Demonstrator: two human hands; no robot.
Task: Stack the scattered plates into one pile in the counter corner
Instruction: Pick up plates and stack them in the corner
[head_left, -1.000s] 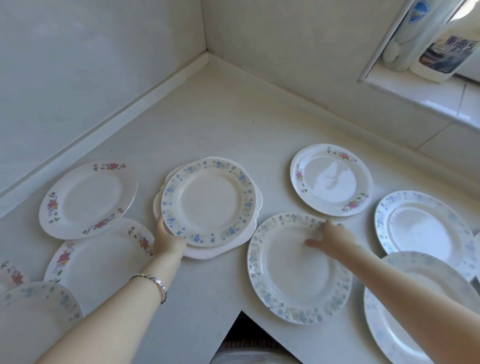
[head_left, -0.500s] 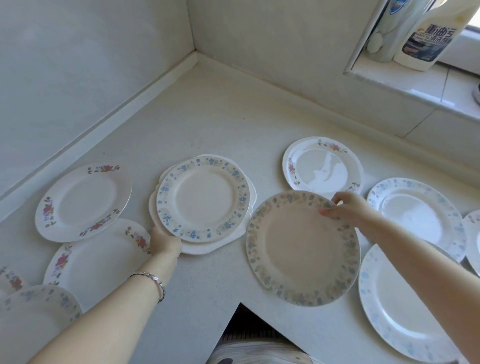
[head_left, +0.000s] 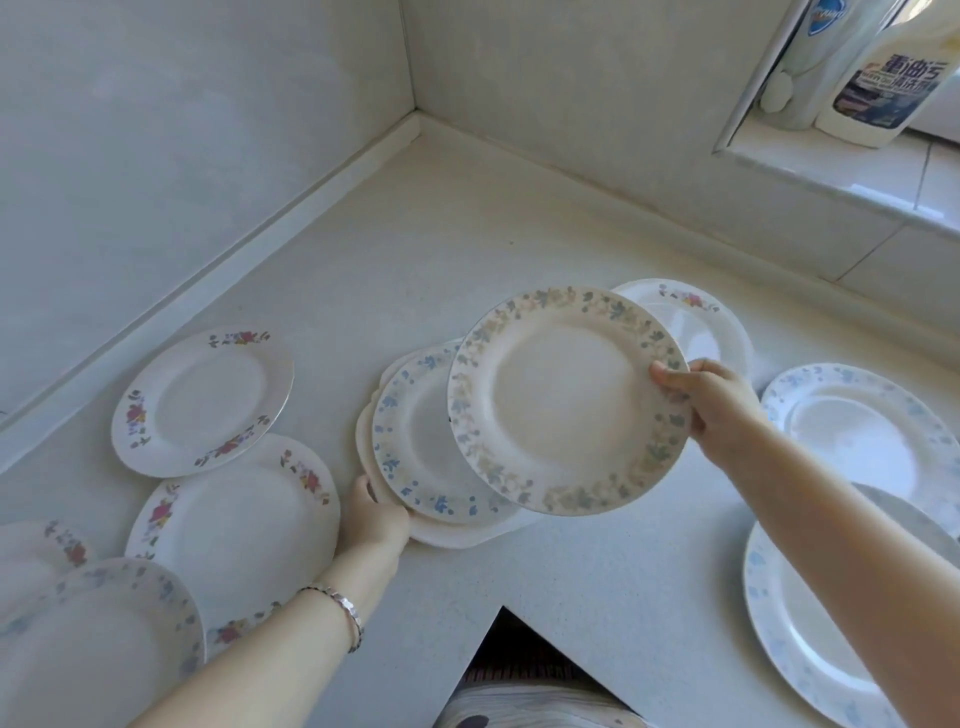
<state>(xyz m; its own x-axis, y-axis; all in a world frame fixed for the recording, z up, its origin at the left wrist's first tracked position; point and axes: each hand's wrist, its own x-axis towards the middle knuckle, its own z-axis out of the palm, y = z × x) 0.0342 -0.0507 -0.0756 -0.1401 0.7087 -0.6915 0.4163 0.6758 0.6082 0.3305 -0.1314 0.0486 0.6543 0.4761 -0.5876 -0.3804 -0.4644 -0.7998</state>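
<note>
White counter (head_left: 415, 249), right hand (head_left: 711, 410) grip pinching leaf-rimmed plate (head_left: 566, 400) aloft, left hand (head_left: 376, 519) grip clasping stack (head_left: 415, 447) edge

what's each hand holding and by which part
Right hand pinches the leaf-rimmed plate by its right rim. Left hand grips the plate pile at its near edge.
</note>
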